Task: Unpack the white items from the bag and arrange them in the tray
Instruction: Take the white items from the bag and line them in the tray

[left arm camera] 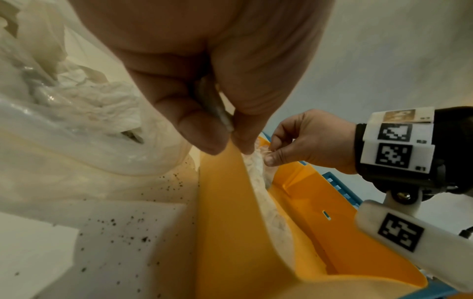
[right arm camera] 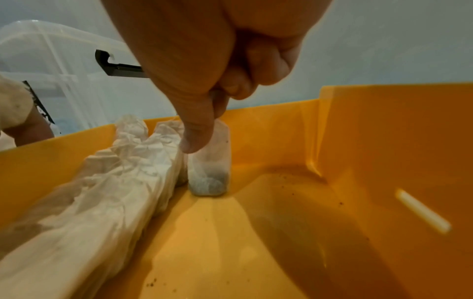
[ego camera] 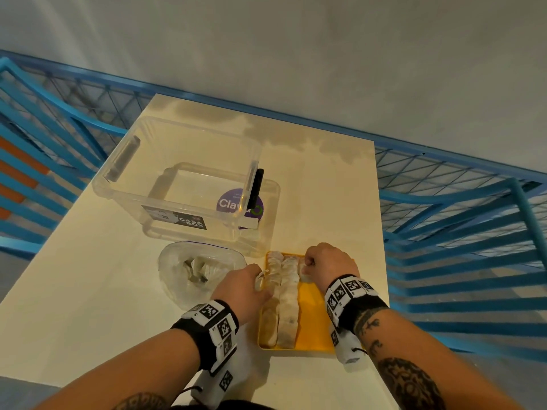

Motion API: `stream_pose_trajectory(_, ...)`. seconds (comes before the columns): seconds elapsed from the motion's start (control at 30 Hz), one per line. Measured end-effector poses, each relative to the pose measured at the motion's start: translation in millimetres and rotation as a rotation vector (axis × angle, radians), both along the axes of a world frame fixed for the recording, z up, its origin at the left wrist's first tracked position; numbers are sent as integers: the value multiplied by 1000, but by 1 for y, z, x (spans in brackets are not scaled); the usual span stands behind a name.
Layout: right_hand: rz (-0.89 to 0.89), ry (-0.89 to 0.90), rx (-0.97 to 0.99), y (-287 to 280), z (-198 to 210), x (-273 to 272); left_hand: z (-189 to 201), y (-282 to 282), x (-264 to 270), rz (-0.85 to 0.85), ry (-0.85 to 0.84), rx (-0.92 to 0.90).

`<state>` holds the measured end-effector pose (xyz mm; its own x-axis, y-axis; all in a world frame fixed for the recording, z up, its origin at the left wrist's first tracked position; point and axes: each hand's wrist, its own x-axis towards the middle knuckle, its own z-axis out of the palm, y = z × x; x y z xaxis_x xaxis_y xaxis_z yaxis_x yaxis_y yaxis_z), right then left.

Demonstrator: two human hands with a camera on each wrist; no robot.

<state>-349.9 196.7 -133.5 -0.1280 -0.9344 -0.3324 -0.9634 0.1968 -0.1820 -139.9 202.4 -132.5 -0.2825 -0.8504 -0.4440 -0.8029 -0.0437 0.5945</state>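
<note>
The right hand [right arm camera: 204, 85] is pinching the top of a tea bag [right arm camera: 208, 161], standing it upright at the far end of the yellow tray [ego camera: 313, 321], just beside two rows of tea bags [ego camera: 284, 297] lining the tray's left side. The left hand [ego camera: 242, 287] is pinching a bag at the tray's left rim. The plastic bag [ego camera: 195, 270] is lying open left of the tray, near the table's [ego camera: 88, 306] front edge. A clear box [ego camera: 177, 179] is sitting behind, with blue railing [ego camera: 458, 232] around.

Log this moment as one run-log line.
right hand: pinching tea bag upright in yellow tray | left hand: pinching tray rim | plastic bag: holds more
</note>
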Motion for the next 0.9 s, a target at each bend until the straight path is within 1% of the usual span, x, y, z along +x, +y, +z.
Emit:
stream_pose_trajectory(0.17,-43,-52,-2,-2,2,0,2,-3,1,3,-1,29)
stream_pose_trajectory(0.23,-87,-95,-11,-2,6,-2,6,-4,1,26,37,47)
stream_pose_trajectory(0.27,-120,-118,-27,-2,9,-4,7,-5,1,47,88,73)
stream_pose_trajectory(0.3,-156,-143,-53,-1,12,-5,9,-7,2,97,183,134)
stream_pose_trajectory(0.37,-218,-231,-127,4,18,-6,15,-8,1,251,450,350)
stream_pose_trajectory(0.4,-243,-303,-162,7,21,-4,19,-8,1,312,561,461)
stream_pose_trajectory(0.43,-264,-382,-193,12,25,-1,23,-8,0,340,647,537)
stream_pose_trajectory(0.5,-286,-531,-225,21,33,10,28,-8,-1,313,762,585)
stream_pose_trajectory(0.6,-281,-740,-207,35,47,27,30,-7,-2,227,802,545)
stream_pose_trajectory(0.63,-275,-784,-192,39,50,31,30,-6,-3,209,806,535)
stream_pose_trajectory(0.77,-310,-807,-148,49,53,40,35,-3,-8,172,769,496)
stream_pose_trajectory(0.83,-339,-850,-142,52,52,39,38,-1,-10,147,740,477)
stream_pose_trajectory(0.9,-351,-860,-147,54,51,37,39,2,-11,117,755,473)
